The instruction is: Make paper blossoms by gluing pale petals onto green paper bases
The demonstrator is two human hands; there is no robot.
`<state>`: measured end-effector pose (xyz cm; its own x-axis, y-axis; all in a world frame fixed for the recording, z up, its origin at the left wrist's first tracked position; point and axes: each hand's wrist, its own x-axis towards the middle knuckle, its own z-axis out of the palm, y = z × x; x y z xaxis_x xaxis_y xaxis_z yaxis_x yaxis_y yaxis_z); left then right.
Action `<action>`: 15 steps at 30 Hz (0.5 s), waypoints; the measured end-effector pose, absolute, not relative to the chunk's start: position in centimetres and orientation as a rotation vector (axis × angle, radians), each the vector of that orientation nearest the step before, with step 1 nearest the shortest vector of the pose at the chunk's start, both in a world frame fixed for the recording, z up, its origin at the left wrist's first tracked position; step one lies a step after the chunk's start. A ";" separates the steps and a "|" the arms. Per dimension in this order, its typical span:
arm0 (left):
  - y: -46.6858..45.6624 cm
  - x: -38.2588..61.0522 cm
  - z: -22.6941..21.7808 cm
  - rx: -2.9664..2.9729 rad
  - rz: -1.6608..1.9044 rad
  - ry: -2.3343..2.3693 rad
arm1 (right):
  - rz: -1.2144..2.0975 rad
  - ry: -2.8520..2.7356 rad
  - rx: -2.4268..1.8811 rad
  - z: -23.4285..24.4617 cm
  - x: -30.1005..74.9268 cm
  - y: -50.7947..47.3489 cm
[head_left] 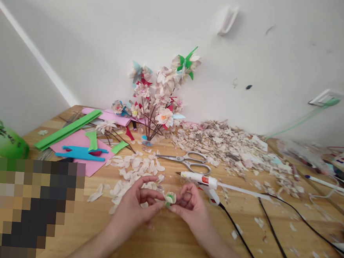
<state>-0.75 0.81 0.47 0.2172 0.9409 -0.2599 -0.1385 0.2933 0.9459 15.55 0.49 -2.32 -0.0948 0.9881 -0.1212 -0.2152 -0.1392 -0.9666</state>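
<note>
Between my two hands is a small craft flower (170, 198) with pale petals and a green centre. The fingertips of my left hand (139, 203) pinch it from the left. From the other side, the thumb and curled fingers of my right hand (192, 209) close on it as well. Loose cream petals (141, 167) lie spread just beyond and left of my left hand. A white glue gun (199, 179) with a glue stick in its back rests on its side past my right hand. Behind it lie metal scissors (184, 159), blades pointing left.
Flowers on brown stems (163, 89) stand by the wall. A heap of dried petals and scraps (226, 144) covers the back right. Green strips (70, 129), pink paper (85, 166) and a green package (5, 137) are at left. Black cables (240, 232) cross the right side.
</note>
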 end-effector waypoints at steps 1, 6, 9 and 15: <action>0.8 -0.7 0.5 0.965 0.944 1.072 | 1.473 -1.031 -1.095 -2.3 15.5 0.5; 0.7 -0.4 0.5 0.974 0.962 1.105 | 1.481 -1.058 -1.111 -2.2 15.4 0.3; 0.5 -0.4 0.4 0.988 0.970 1.111 | 1.474 -1.064 -1.096 -2.3 15.4 0.2; 0.3 -0.1 0.3 0.949 1.003 1.102 | 1.440 -1.080 -1.100 -2.0 15.2 0.1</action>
<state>-0.06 0.29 0.30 0.1496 0.9572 -0.2476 -0.1570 0.2702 0.9499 15.22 0.07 -2.03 -0.1015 0.9899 -0.0990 -0.1818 -0.1163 -0.9764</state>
